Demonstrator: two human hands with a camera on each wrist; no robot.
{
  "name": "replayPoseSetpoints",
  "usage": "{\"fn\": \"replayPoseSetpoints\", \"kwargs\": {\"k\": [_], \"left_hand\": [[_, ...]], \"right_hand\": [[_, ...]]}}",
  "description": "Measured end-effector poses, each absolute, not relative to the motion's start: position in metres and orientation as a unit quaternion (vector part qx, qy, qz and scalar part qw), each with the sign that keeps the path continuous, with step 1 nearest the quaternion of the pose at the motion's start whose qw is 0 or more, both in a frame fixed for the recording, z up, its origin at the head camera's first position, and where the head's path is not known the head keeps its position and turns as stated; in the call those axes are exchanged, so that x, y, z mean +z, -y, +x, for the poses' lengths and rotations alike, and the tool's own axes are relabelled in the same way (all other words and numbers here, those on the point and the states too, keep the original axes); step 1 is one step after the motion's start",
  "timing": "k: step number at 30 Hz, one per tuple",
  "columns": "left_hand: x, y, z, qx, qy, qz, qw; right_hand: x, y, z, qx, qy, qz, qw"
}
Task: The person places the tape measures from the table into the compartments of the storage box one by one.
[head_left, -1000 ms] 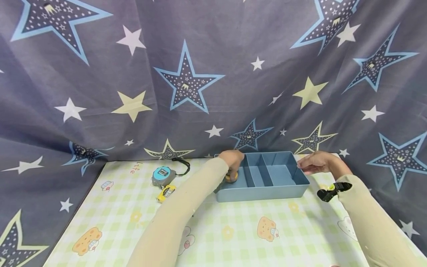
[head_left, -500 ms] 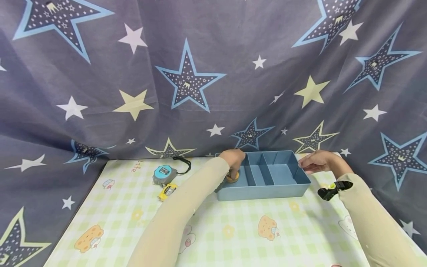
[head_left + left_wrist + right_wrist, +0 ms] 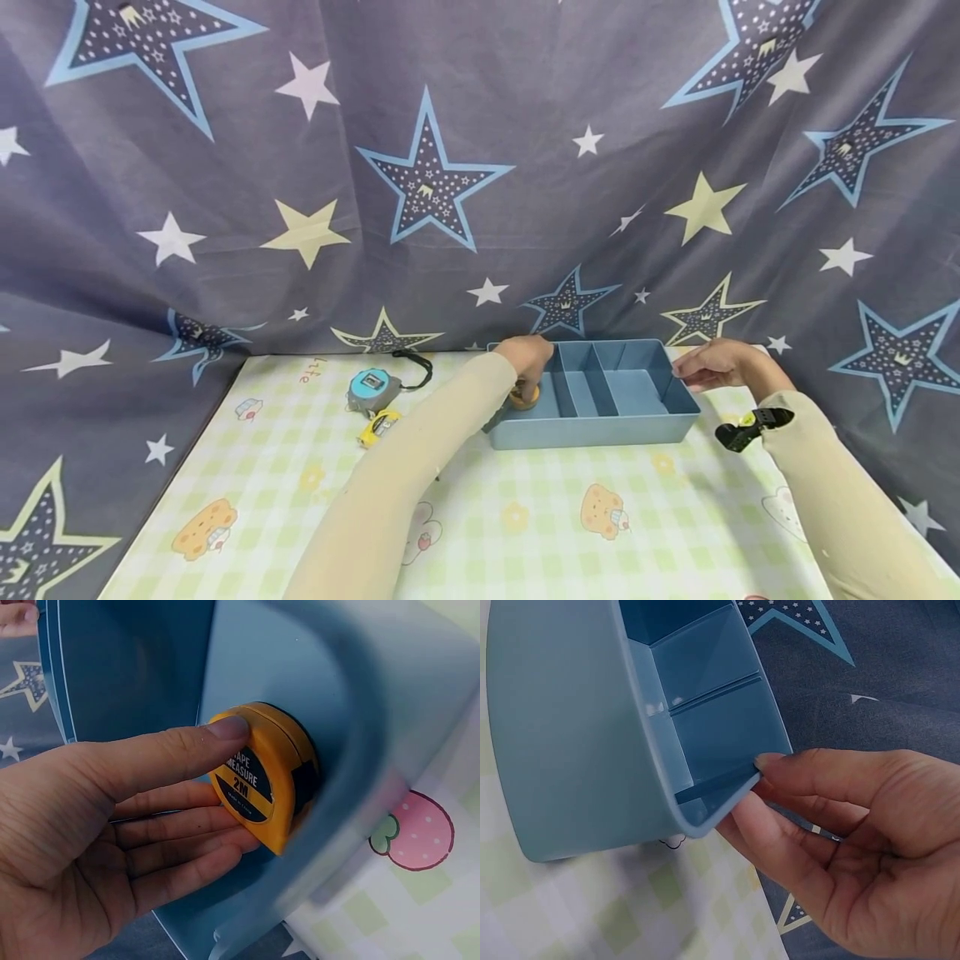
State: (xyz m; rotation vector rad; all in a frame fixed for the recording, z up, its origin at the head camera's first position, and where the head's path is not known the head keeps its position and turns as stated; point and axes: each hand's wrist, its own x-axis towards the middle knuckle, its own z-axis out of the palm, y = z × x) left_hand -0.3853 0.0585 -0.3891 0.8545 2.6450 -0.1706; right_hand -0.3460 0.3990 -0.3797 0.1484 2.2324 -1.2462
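Observation:
A blue divided box (image 3: 592, 432) stands on the table. My left hand (image 3: 527, 360) reaches into its leftmost compartment and holds a yellow tape measure (image 3: 279, 799). In the left wrist view the thumb lies across the top of the case, and the fingers reach along its lower side. The label reads "TAPE MEASURE 2M". At the box's other end, my right hand (image 3: 855, 832) pinches the rim of the short end wall between thumb and fingers. From the head view, the left hand covers much of the tape measure.
Left of the box lie a grey and light-blue tape measure (image 3: 372, 390) with a black wrist strap (image 3: 417, 367) and a small yellow tape measure (image 3: 380, 426), close to the left sleeve (image 3: 420, 467). A star-patterned curtain (image 3: 450, 208) hangs behind the table.
The head view has shifted slightly. Both hands keep their places, the left at the tape measure in the box and the right on the end wall.

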Motion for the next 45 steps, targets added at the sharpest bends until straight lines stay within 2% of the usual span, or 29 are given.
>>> {"fn": "replayPoseSetpoints", "kwargs": {"k": [14, 27, 35, 41, 45], "left_hand": [[-0.386, -0.053, -0.384, -0.043, -0.933, 0.29, 0.211], [-0.386, -0.047, -0.386, 0.0, -0.938, 0.278, 0.208], [-0.379, -0.042, -0.391, 0.014, -0.921, 0.331, 0.204], [-0.362, -0.032, -0.387, 0.038, -0.901, 0.378, 0.208], [-0.348, -0.019, -0.382, 0.061, -0.899, 0.388, 0.192]], "right_hand": [[-0.379, -0.398, -0.346, -0.458, -0.841, 0.065, 0.282], [-0.38, -0.397, -0.346, -0.458, -0.844, 0.067, 0.272], [-0.382, -0.397, -0.345, -0.465, -0.839, 0.07, 0.275], [-0.383, -0.398, -0.345, -0.464, -0.841, 0.064, 0.272], [-0.383, -0.399, -0.345, -0.464, -0.841, 0.059, 0.272]]}}
